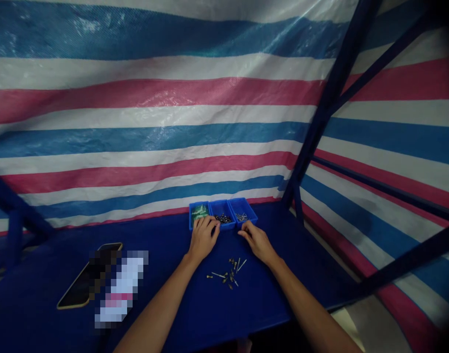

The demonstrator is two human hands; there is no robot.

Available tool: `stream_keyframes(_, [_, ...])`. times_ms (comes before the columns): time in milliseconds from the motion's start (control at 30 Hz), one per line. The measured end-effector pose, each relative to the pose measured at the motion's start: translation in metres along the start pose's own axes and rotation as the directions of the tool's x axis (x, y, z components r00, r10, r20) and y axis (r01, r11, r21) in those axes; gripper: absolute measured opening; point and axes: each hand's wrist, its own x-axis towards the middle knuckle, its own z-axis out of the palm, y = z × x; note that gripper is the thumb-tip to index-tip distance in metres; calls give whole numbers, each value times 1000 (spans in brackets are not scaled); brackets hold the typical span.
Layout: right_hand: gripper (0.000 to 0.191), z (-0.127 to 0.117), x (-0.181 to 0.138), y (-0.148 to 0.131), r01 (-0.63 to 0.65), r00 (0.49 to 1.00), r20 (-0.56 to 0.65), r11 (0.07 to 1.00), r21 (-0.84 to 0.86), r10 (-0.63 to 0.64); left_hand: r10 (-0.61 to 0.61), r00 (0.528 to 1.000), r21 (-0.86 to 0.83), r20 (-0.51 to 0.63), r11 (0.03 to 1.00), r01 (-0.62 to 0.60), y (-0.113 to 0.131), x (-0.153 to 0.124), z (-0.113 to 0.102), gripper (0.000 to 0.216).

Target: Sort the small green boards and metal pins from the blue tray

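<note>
Three small blue bins stand in a row at the back of the table. My left hand (pixel 203 239) is in front of the left bin (pixel 191 217) and the middle bin (pixel 229 226), its thumb and fingers drawn together; a tiny dark piece seems to show at the fingertips. Just in front of the right bin (pixel 250 210), the fingers of my right hand (pixel 260 241) are curled into a pinch, and what they hold is hidden. Between my forearms lies a loose pile of small brass-coloured pieces and thin silver pins (pixel 229 277).
Green packets (pixel 199 212) lie in the left bin, dark small parts (pixel 223 218) in the middle one, silver pins (pixel 242 216) in the right one. A phone (pixel 88 279) and a blurred pale item (pixel 123 284) rest on the blue table (pixel 165 245). Blue posts (pixel 320 122) and striped sheeting surround it.
</note>
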Motion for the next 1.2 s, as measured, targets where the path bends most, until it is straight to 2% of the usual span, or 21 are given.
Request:
stream_keyframes(200, [26, 1, 1, 6, 38, 988, -155, 997, 68, -27, -1, 1000, -3, -8, 1000, 1, 0, 0, 0, 19])
stream_keyframes(367, [35, 2, 2, 9, 84, 984, -166, 987, 136, -61, -1, 1000, -9, -7, 1000, 1, 1, 1, -1, 20])
stream_keyframes(567, [19, 3, 3, 6, -12, 981, -192, 994, 104, 32, 0, 1000, -13, -1, 1000, 0, 0, 0, -1, 21])
stream_keyframes(733, [17, 2, 2, 5, -51, 973, -219, 994, 96, 71, -1, 1000, -10, 5, 1000, 1, -1, 0, -1, 21])
stream_keyframes(967, [22, -1, 2, -1, -46, 960, -275, 997, 57, 59, 2, 1000, -6, -6, 1000, -2, 0, 0, -1, 20])
stream_keyframes(1200, [24, -3, 2, -4, 24, 962, -274, 996, 90, 2, 3, 1000, -14, -12, 1000, -3, 0, 0, -1, 21])
